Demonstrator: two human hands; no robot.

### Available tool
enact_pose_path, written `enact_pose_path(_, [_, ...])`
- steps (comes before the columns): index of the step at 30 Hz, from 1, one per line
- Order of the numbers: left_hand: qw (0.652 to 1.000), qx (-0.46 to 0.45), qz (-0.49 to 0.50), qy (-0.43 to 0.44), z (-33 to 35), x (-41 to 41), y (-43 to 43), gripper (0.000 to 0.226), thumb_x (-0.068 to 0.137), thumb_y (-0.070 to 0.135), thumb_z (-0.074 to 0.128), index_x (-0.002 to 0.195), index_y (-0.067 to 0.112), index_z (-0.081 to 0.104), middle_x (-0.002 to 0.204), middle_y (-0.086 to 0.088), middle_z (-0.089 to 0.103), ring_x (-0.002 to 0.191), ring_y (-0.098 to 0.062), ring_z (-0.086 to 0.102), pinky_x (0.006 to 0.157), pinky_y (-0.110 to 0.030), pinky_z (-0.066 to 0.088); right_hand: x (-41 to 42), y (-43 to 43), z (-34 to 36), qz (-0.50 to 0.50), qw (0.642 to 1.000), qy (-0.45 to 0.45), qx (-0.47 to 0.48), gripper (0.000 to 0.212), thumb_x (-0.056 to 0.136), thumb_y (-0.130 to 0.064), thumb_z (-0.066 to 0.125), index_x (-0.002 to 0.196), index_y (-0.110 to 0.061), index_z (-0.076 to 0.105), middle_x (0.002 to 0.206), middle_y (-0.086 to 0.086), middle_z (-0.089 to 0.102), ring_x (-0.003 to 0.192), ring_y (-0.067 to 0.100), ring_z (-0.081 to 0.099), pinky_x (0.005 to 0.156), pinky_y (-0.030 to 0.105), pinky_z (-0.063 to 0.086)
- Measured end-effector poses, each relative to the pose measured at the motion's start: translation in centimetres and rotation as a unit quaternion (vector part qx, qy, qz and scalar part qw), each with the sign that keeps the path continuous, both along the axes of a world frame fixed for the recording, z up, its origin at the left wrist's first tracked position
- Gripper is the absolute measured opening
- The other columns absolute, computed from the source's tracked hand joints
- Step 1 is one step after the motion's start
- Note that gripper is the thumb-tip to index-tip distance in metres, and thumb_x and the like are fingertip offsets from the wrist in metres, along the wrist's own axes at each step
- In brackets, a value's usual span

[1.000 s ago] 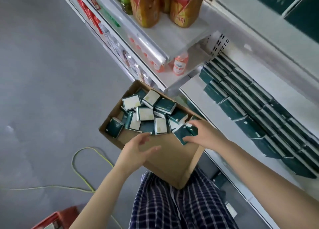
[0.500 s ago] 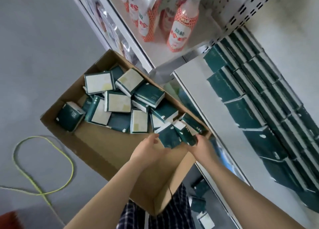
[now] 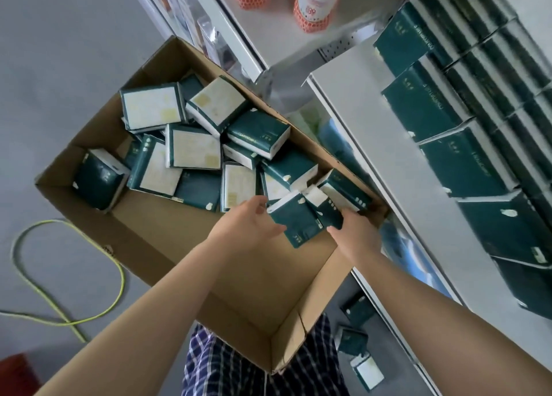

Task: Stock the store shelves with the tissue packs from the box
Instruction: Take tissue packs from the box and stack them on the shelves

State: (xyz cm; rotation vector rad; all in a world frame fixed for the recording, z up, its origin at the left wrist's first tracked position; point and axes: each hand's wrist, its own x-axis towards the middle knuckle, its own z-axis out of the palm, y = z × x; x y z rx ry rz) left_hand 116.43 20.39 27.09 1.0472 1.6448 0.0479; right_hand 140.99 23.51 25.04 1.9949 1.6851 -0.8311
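An open cardboard box (image 3: pixel 167 240) holds several dark green and white tissue packs (image 3: pixel 194 147) in a loose heap. At the box's right side, my left hand (image 3: pixel 248 222) grips the left edge of a green tissue pack (image 3: pixel 298 222). My right hand (image 3: pixel 355 231) holds the neighbouring pack (image 3: pixel 328 213) from the right, its fingertips hidden behind the packs. On the white shelf (image 3: pixel 385 144) to the right, several green tissue packs (image 3: pixel 460 162) lie in rows.
Orange and white bottles (image 3: pixel 313 10) stand on the shelf above. A yellow-green cable (image 3: pixel 71 306) loops on the grey floor at left. Tissue packs (image 3: pixel 355 339) lie on the floor under the shelf. Checked trousers (image 3: pixel 233 368) show below the box.
The view has dropped closer to the box. My left hand has come across from the box's middle to the packs at the right side, where both hands now hold them.
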Motion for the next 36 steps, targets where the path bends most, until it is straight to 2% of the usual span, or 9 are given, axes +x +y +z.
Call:
enact_pose_path(8, [0.991, 0.13, -0.026, 0.021, 3.6, 0.5, 0.3, 0.084, 0.085, 0.05, 0.076, 0.154, 0.046, 0.029, 0.156, 0.015, 0.035, 0.137, -0.012, 0.037, 0.099, -0.032, 0.041, -0.2, -1.1, 5.0, -0.008, 0.971, 0.239, 0.006, 0.037, 0.086, -0.03, 0.072, 0.122, -0.033, 0.063, 0.101, -0.025, 0.063, 0.095, -0.006, 0.06, 0.074, 0.009, 0.042])
enact_pose_path(11, [0.981, 0.15, -0.123, 0.025, 7.0, -0.9, 1.2, 0.1, 0.078, 0.056, 0.08, 0.156, 0.052, 0.016, 0.165, 0.019, 0.018, 0.147, -0.012, 0.019, 0.113, -0.042, 0.032, -0.7, -1.3, 8.5, -0.015, 0.957, 0.284, -0.055, 0.032, 0.083, -0.032, 0.075, 0.109, -0.047, 0.063, 0.097, -0.028, 0.067, 0.093, -0.012, 0.06, 0.074, 0.006, 0.044])
enact_pose_path(14, [0.962, 0.149, -0.223, 0.048, 10.1, -2.3, 1.6, 0.103, 0.073, 0.06, 0.082, 0.156, 0.049, 0.022, 0.161, 0.017, 0.03, 0.146, -0.014, 0.027, 0.113, -0.041, 0.034, -1.7, -1.2, 12.3, 0.014, 0.943, 0.314, -0.11, 0.034, 0.081, -0.033, 0.079, 0.097, -0.057, 0.06, 0.092, -0.042, 0.064, 0.092, -0.02, 0.059, 0.07, 0.0, 0.042])
enact_pose_path(19, [0.988, 0.072, -0.118, -0.067, 15.3, -5.5, 1.1, 0.049, 0.067, 0.055, 0.088, 0.112, 0.048, 0.07, 0.112, 0.023, 0.071, 0.107, -0.004, 0.065, 0.098, -0.036, 0.053, -3.8, -1.4, 18.4, -0.016, 0.919, 0.384, -0.089, 0.035, 0.075, -0.054, 0.079, 0.107, -0.052, 0.062, 0.106, -0.031, 0.069, 0.1, -0.009, 0.064, 0.087, 0.018, 0.052])
enact_pose_path(23, [0.984, 0.087, 0.025, -0.155, 20.4, -8.1, -0.4, 0.04, 0.062, 0.065, 0.085, 0.097, 0.046, 0.076, 0.097, 0.013, 0.078, 0.09, -0.008, 0.074, 0.08, -0.027, 0.06, -5.7, -3.0, 22.8, -0.17, 0.862, 0.477, -0.027, 0.083, 0.056, -0.078, 0.073, 0.126, -0.034, 0.061, 0.12, -0.017, 0.069, 0.112, 0.0, 0.064, 0.097, 0.028, 0.05])
enact_pose_path(26, [0.975, 0.103, 0.1, -0.172, 24.1, -8.9, -1.2, 0.039, 0.063, 0.056, 0.082, 0.095, 0.034, 0.078, 0.094, 0.01, 0.079, 0.085, -0.008, 0.075, 0.071, -0.02, 0.061, -7.1, -4.6, 25.6, -0.247, 0.834, 0.494, -0.006, 0.095, 0.051, -0.079, 0.076, 0.128, -0.026, 0.059, 0.109, -0.012, 0.074, 0.102, 0.007, 0.07, 0.095, 0.032, 0.055])
enact_pose_path(30, [0.968, 0.111, 0.134, -0.182, 29.9, -8.5, -0.9, 0.054, 0.056, 0.058, 0.081, 0.1, 0.026, 0.077, 0.092, 0.008, 0.079, 0.084, -0.009, 0.076, 0.063, -0.016, 0.058, -8.3, -6.2, 29.9, -0.306, 0.801, 0.512, 0.048, 0.069, 0.053, -0.071, 0.083, 0.106, -0.032, 0.065, 0.095, -0.017, 0.075, 0.089, 0.006, 0.073, 0.091, 0.032, 0.056])
enact_pose_path(34, [0.964, 0.136, 0.113, -0.197, 35.5, -6.2, -0.6, 0.057, 0.061, 0.058, 0.079, 0.107, 0.024, 0.076, 0.098, 0.005, 0.079, 0.09, -0.012, 0.076, 0.077, -0.025, 0.062, -7.6, -6.7, 35.0, -0.343, 0.762, 0.535, 0.124, 0.019, 0.074, -0.038, 0.083, 0.091, -0.036, 0.074, 0.09, -0.015, 0.076, 0.086, 0.003, 0.072, 0.078, 0.024, 0.056])
enact_pose_path(36, [0.961, 0.162, 0.099, -0.203, 38.1, -4.5, -1.2, 0.06, 0.063, 0.061, 0.076, 0.111, 0.025, 0.075, 0.101, 0.006, 0.079, 0.093, -0.012, 0.076, 0.079, -0.027, 0.062, -6.2, -7.6, 38.0, -0.347, 0.744, 0.548, 0.163, 0.022, 0.075, -0.032, 0.082, 0.095, -0.032, 0.074, 0.092, -0.012, 0.077, 0.086, 0.005, 0.073, 0.068, 0.015, 0.054])
